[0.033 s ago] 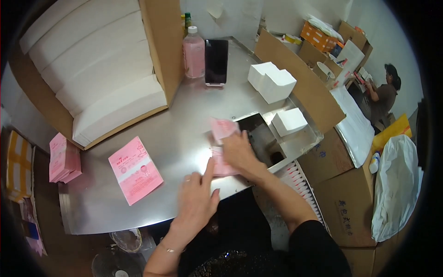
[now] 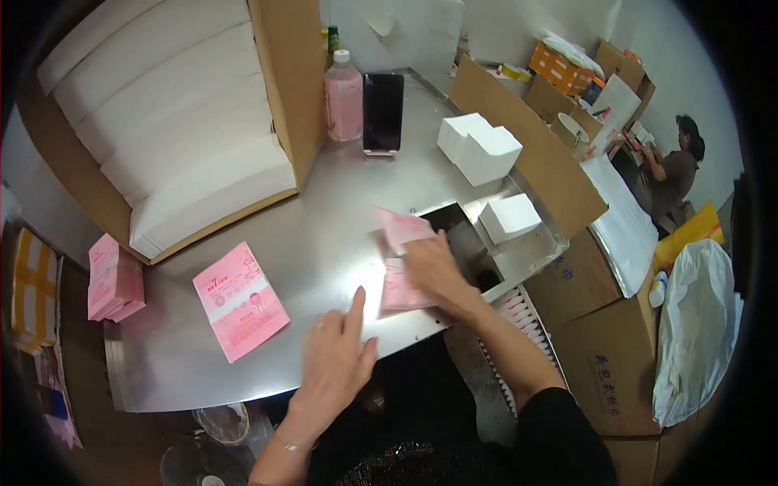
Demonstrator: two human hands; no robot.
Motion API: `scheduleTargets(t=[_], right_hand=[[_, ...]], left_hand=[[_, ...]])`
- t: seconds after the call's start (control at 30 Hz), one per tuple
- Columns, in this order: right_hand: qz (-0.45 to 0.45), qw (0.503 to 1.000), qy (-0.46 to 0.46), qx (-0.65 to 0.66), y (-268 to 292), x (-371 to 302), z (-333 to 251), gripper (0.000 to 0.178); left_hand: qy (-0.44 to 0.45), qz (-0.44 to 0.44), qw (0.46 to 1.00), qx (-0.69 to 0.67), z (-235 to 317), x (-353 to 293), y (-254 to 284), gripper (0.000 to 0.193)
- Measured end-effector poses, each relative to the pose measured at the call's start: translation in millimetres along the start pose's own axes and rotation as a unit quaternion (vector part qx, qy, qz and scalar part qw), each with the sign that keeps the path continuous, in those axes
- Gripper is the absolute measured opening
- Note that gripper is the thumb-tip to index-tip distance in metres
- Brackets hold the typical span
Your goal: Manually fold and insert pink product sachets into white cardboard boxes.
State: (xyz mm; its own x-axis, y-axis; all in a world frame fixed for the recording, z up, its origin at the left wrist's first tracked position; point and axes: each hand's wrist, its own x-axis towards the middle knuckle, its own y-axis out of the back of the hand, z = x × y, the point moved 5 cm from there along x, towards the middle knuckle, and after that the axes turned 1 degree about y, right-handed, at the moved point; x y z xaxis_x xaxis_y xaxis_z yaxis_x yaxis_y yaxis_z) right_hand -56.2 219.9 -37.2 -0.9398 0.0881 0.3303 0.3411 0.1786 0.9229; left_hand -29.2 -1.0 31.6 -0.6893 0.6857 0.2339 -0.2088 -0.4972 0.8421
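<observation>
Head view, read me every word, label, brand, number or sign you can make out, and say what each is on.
I don't copy out wording; here's where it stands:
Flat pink pile: one bold red line; the rest too small.
Pink stack at far left: red print, too small.
Pink packet under the right hand: red print, blurred.
Lower-right brown carton: a line of dark characters.
Carton above it: a few dark characters.

head | head-worn left fisheye | faces down | close above hands [image 2: 334,355], metal table [image 2: 332,215]
</observation>
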Motion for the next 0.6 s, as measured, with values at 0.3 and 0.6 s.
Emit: scheduleTargets(t=[0.3, 0.6], right_hand=[[0.152, 0.987, -0.015, -0.039, 95, -42, 31, 0.025], [0.189, 0.952, -0.139, -0.198, 107, -37, 102, 0.016]], left_hand=[[-0.024, 0.238, 0.971, 0.02, -66, -30, 47, 0.02], [0.112, 0.102, 0.964, 0.218, -137, -40, 68, 0.016]])
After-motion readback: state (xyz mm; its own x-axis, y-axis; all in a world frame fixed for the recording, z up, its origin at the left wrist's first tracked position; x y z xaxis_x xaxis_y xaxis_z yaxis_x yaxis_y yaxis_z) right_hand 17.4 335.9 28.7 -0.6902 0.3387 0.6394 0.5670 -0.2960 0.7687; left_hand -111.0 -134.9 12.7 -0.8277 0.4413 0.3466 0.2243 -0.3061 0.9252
